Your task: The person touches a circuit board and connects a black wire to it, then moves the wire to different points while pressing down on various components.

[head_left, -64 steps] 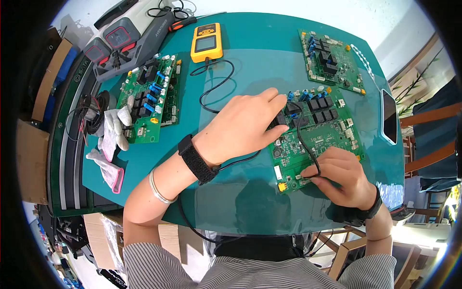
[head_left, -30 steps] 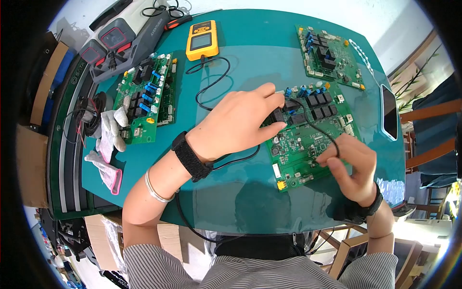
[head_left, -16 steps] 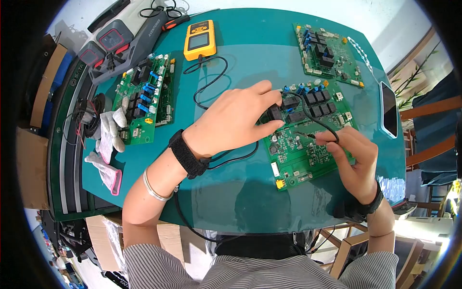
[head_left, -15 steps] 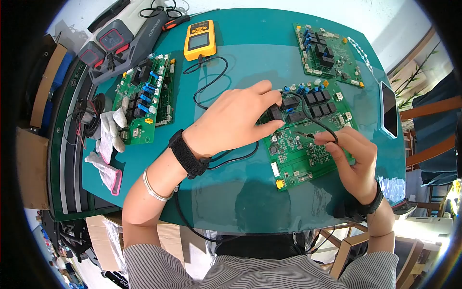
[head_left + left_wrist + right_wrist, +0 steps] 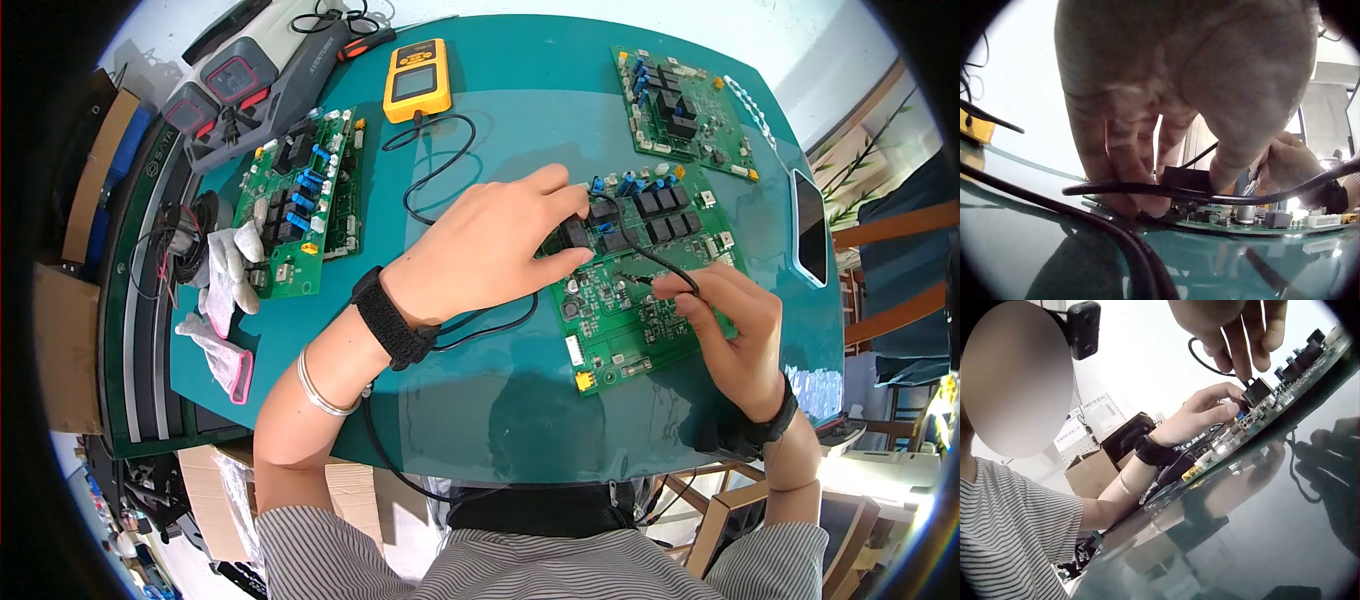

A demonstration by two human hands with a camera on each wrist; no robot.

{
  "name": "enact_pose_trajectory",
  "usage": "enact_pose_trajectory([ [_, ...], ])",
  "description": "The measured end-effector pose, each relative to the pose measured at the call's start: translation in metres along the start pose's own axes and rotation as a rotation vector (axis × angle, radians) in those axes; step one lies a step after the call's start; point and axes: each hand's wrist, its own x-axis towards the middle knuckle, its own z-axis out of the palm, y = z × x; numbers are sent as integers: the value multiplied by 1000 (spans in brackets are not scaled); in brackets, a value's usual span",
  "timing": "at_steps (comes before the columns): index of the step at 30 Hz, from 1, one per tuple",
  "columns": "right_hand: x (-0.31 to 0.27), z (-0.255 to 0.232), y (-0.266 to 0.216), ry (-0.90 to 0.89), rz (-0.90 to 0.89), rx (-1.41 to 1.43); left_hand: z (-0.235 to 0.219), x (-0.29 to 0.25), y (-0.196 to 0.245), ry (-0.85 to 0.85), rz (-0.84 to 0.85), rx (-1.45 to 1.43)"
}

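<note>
A green circuit board (image 5: pixel 625 345) lies on the table with rows of black relays and blue parts along its far side. My left hand (image 5: pixel 490 235) reaches over its left end, thumb and fingers on either side of a black block (image 5: pixel 1188 179) on the board. Between my right hand's (image 5: pixel 740 320) thumb and fingers is a thin dark test probe (image 5: pixel 640 280), pointing left close over the middle of the board. Its black cable (image 5: pixel 655 259) arcs from the left hand's fingers to the right hand. A yellow handheld meter (image 5: pixel 418 82) with a screen lies farther back.
Another circuit board (image 5: pixel 690 115) lies back right, near a phone (image 5: pixel 808 230). More boards (image 5: pixel 300 200) stand at the left beside white gloves (image 5: pixel 232 275). A grey tool case (image 5: pixel 270 110) is behind them. Loose meter cable (image 5: pixel 440 185) crosses the table left of my hands.
My right hand has moved the probe from the board's near edge up to its middle, then stays almost still. The left hand keeps its place on the board's left end.
</note>
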Motion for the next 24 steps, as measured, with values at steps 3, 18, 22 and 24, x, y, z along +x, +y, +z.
enact_pose_trajectory([
  [3, 1, -1, -2, -34, 10, -16, 0, 0, 0, -5, 3, 9],
  [18, 1, -2, -3, -17, 24, 12, 0, 0, 1, -17, -9, -6],
  [22, 1, -3, -1, -5, 77, 26, 0, 1, 2, -23, -16, 1],
  [24, 3, -3, 1, -3, 51, 11, -1, 1, 3, -21, -21, 2],
])
